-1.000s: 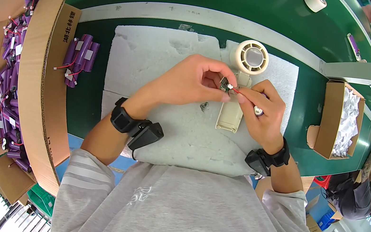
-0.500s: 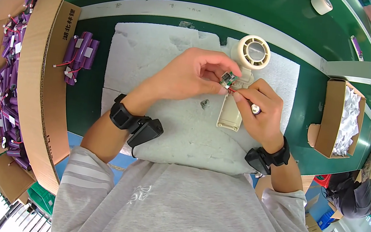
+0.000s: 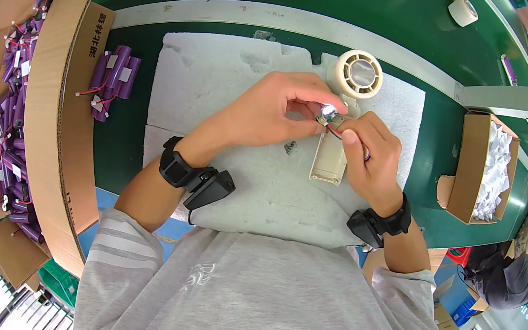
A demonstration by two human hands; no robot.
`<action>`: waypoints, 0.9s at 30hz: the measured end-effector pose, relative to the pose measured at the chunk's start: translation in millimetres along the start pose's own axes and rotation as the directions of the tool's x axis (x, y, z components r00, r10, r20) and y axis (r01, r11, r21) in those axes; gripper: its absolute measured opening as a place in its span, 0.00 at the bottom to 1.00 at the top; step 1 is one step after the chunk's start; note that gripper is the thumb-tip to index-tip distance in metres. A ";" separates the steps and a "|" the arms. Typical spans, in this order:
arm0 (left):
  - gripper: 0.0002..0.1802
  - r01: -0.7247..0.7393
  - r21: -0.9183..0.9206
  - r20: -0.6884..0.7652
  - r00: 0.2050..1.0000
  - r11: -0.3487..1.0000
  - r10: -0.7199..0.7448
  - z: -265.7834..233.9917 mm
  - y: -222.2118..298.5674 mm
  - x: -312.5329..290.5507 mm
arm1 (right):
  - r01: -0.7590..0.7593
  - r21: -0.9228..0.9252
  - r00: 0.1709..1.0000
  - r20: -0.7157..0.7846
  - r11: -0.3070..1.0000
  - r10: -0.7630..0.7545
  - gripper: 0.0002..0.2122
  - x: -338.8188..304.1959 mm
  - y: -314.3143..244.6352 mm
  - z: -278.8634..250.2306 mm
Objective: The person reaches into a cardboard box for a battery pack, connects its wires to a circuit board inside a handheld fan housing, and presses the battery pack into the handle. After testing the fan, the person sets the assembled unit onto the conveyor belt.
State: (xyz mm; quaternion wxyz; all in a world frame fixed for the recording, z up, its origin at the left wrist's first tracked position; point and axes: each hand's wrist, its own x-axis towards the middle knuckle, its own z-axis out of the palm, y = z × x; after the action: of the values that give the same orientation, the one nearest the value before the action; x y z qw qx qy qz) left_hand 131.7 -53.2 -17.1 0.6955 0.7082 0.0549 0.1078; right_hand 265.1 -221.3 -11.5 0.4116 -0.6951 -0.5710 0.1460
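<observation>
My left hand [image 3: 277,102] is closed in a pinch on a small green circuit board [image 3: 323,117], and a bright white glow shows on the board's upper part. Red and black wires [image 3: 332,130] run from it to my right hand [image 3: 375,151], whose thumb and curled fingers are closed on them. A small piece partly shows beside those fingers, too covered to name. Behind both hands lies a cream handheld fan [image 3: 329,161], its round head at the far end and its handle's open shell toward me; my fingers hide the middle.
A white foam mat [image 3: 254,184] lies under the work. Several purple battery packs [image 3: 113,77] rest to its left, beside a big cardboard box [image 3: 77,137] of more. On the right stands a smaller box [image 3: 471,169] with white pieces. A pale rail [image 3: 286,18] crosses behind.
A white glow has appeared on the circuit board. My right hand's fingers have shifted slightly along the wires, and more wire shows between the hands. The fan has moved very little.
</observation>
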 end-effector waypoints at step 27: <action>0.13 -0.185 0.488 -0.127 0.952 0.853 0.279 11.3 -6.5 -2.6 | -0.005 -0.116 0.974 -0.226 0.993 -0.022 0.16 4.0 -4.5 11.9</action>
State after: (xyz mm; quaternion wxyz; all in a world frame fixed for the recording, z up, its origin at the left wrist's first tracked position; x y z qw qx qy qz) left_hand 132.2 -64.6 -23.8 0.4759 0.8432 0.0606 0.2427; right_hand 255.3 -212.7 -14.5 0.4336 -0.7275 -0.5308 0.0307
